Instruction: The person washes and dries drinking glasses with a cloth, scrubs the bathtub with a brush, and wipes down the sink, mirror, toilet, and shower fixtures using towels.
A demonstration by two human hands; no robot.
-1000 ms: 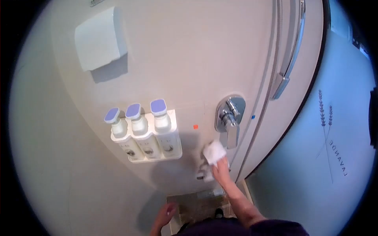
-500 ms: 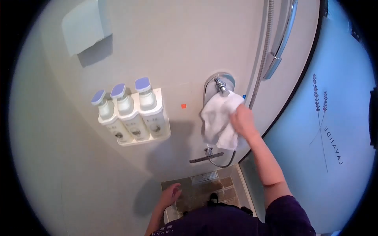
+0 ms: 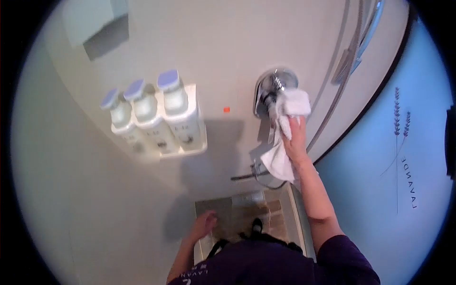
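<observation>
A white towel [image 3: 280, 161] is bunched in my right hand [image 3: 297, 137], its lower end hanging loose. The fingers are wrapped into the cloth, so their tips are hidden. The towel is against the front of the chrome shower valve [image 3: 279, 78] on the wall and covers part of its handle. My left hand [image 3: 205, 224] hangs low over the floor, away from the wall fittings. Its fingers are loosely bent and somewhat apart, with nothing in them; they are a little blurred.
On the left wall, a white holder [image 3: 198, 137] carries three pump bottles [image 3: 176, 102] with lavender tops. A white box [image 3: 92, 21] is above them. The shower hose [image 3: 349, 71] hangs at right beside a frosted glass panel [image 3: 375, 190]. A dark bar [image 3: 242, 178] sits low on the wall.
My right hand has turned the towel and drawn it off to the valve's right side, uncovering more of the chrome plate. The view has shifted; my left hand stays low.
</observation>
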